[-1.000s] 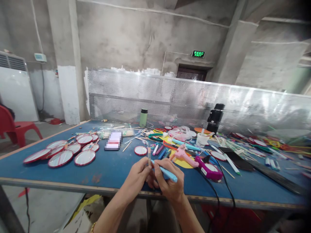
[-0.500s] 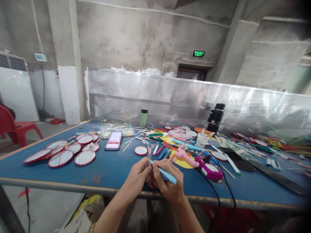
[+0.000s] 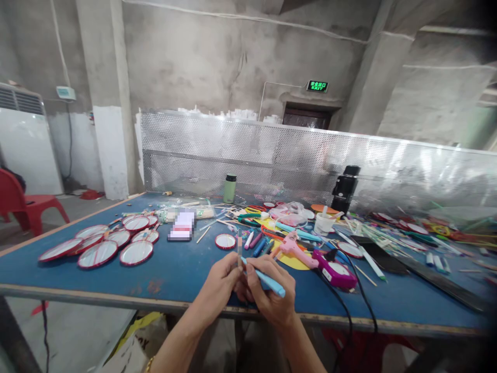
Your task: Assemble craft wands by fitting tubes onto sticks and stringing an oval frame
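At the lower centre of the head view, both hands meet just above the near edge of the blue counter (image 3: 174, 269). The left hand (image 3: 221, 285) is closed, pinching a thin upright stick (image 3: 239, 251) between thumb and fingers; the stick stands almost vertical, its top end clear of the hand. The right hand (image 3: 269, 292) is closed around a light blue pen (image 3: 266, 280), held slanted, its tip touching the stick near the left fingertips. The two hands touch each other.

Right of the hands, a pink glue gun (image 3: 293, 248) lies on a yellow disc, with a purple device (image 3: 336, 272) just beside it and black cables running off the counter's near edge. Centre frame, beyond the hands, loose markers and sticks are scattered, with one small red-rimmed disc (image 3: 225, 241) among them. Left of the frame, a group of red-rimmed discs (image 3: 104, 243) lies flat, well apart from the hands. Farther back stand a green flask (image 3: 229, 189), a white cup (image 3: 323, 224) and a black holder (image 3: 344, 189), before a perforated metal screen (image 3: 272, 155). A red chair (image 3: 23, 204) stands at the far left edge
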Tool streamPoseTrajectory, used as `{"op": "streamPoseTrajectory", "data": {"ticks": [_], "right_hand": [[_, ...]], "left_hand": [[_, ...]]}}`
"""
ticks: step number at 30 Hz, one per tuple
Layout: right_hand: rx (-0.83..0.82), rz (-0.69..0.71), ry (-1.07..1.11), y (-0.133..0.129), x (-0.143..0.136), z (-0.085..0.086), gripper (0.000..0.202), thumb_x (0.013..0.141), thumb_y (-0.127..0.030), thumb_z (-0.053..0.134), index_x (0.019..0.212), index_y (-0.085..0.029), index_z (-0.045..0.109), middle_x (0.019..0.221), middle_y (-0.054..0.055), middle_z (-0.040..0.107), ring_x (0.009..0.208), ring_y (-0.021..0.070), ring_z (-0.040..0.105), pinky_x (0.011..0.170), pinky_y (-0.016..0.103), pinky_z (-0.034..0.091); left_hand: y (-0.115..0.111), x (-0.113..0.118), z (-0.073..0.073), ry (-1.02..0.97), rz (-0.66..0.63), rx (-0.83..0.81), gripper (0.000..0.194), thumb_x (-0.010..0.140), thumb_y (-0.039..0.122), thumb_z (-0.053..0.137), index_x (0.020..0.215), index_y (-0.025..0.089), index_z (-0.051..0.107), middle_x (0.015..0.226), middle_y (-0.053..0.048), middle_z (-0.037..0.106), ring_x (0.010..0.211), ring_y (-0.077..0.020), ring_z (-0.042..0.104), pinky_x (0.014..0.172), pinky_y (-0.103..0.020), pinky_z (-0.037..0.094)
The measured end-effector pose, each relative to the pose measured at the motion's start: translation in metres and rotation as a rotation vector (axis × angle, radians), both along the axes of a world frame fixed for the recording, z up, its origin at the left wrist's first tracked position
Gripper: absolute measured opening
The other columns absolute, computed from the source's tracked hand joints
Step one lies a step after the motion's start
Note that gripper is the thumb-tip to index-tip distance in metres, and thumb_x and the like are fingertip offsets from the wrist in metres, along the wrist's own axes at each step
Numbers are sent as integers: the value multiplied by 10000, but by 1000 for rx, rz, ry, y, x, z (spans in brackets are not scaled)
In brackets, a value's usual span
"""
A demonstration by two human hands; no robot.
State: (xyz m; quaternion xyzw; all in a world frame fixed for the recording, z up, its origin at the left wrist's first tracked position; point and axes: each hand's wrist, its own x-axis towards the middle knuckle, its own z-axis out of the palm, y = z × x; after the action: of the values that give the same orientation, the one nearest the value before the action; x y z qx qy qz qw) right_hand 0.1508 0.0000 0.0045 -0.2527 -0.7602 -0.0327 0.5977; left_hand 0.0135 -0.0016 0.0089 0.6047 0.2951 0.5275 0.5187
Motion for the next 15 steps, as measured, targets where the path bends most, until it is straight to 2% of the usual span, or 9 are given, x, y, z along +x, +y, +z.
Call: {"op": "streamPoseTrajectory", "data": {"ticks": [10, 15], "right_hand": [[9, 38, -10, -2, -1, 1, 217, 825, -53, 582, 968, -201, 652, 778, 28, 667, 646, 141, 596, 629, 268, 495], [14, 8, 13, -2, -1, 0, 208, 824, -51, 586, 953, -200, 652, 753, 21, 655, 651, 139, 595, 636, 267, 489]], "left_hand": [[0, 0, -1, 5, 7, 26, 165, 860, 280, 523, 725, 188, 508, 552, 58, 536, 496, -105, 534, 495, -193, 416], [0, -1, 0, 30, 5, 29, 146, 870, 260, 495, 745, 184, 510, 561, 51, 551, 499, -112, 544, 503, -203, 425]]}}
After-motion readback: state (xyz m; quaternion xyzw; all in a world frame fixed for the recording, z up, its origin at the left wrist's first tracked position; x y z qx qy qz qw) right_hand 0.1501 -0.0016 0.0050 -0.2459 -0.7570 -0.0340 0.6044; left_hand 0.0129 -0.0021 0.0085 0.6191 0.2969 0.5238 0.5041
